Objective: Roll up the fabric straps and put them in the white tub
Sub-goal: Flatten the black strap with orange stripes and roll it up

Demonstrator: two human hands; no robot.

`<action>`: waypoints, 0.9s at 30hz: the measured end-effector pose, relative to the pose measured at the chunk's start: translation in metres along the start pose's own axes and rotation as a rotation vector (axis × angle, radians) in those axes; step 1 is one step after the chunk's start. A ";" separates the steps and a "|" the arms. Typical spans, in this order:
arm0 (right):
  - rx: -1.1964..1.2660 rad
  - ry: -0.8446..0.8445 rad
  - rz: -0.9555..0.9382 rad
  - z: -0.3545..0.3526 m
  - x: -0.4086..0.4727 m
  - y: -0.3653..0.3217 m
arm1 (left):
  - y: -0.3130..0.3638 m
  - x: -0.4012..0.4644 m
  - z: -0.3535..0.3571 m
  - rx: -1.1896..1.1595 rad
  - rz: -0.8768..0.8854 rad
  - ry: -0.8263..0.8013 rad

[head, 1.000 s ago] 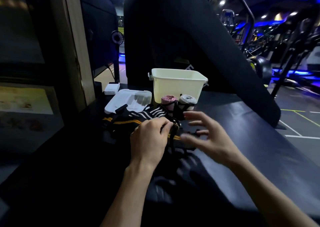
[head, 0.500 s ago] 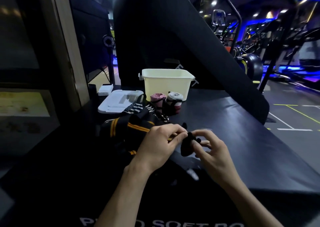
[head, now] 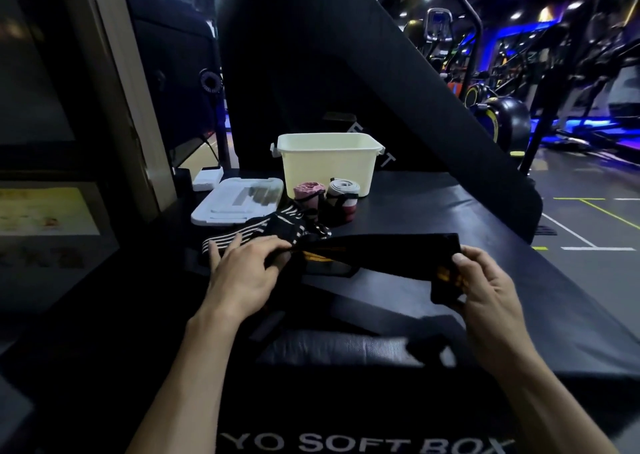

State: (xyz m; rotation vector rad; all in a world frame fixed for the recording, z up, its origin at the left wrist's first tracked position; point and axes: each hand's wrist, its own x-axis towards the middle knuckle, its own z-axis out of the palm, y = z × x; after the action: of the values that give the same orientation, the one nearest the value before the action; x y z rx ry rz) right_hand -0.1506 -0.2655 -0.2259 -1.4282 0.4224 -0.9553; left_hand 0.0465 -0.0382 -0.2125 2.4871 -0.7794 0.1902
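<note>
A black strap with orange stripes (head: pixel 381 252) is stretched out flat between my hands above the black padded box. My right hand (head: pixel 485 291) pinches its right end between thumb and fingers. My left hand (head: pixel 242 270) holds the strap's left end, fingers spread over the heap. A black-and-white striped strap (head: pixel 256 230) lies loose just behind my left hand. Two rolled straps, one pink (head: pixel 306 194) and one grey with red (head: pixel 343 195), stand in front of the white tub (head: pixel 327 162). The inside of the tub is hidden.
A white lid (head: pixel 235 204) and a small white box (head: pixel 207 180) lie left of the tub. A tall black slanted pad (head: pixel 311 72) rises behind it. A wooden post (head: pixel 121 90) stands at the left. Gym machines (head: pixel 502 121) fill the right background.
My right hand has drawn the black strap's end out to the right, stretching it flat. My left hand stayed at the heap and now holds the other end.
</note>
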 end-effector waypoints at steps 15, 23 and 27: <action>0.362 0.074 0.210 -0.023 -0.006 -0.019 | -0.004 -0.005 0.006 0.071 -0.096 -0.262; 0.508 0.121 0.453 -0.024 -0.004 -0.014 | 0.008 -0.008 0.015 -0.094 0.288 0.099; 0.395 0.113 0.492 -0.034 -0.001 -0.011 | 0.019 -0.012 0.008 -0.355 0.352 0.092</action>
State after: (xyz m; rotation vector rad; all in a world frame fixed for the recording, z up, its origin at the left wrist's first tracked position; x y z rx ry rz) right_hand -0.1802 -0.2847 -0.2206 -0.8583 0.5985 -0.6698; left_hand 0.0260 -0.0496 -0.2145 1.9842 -1.1037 0.2625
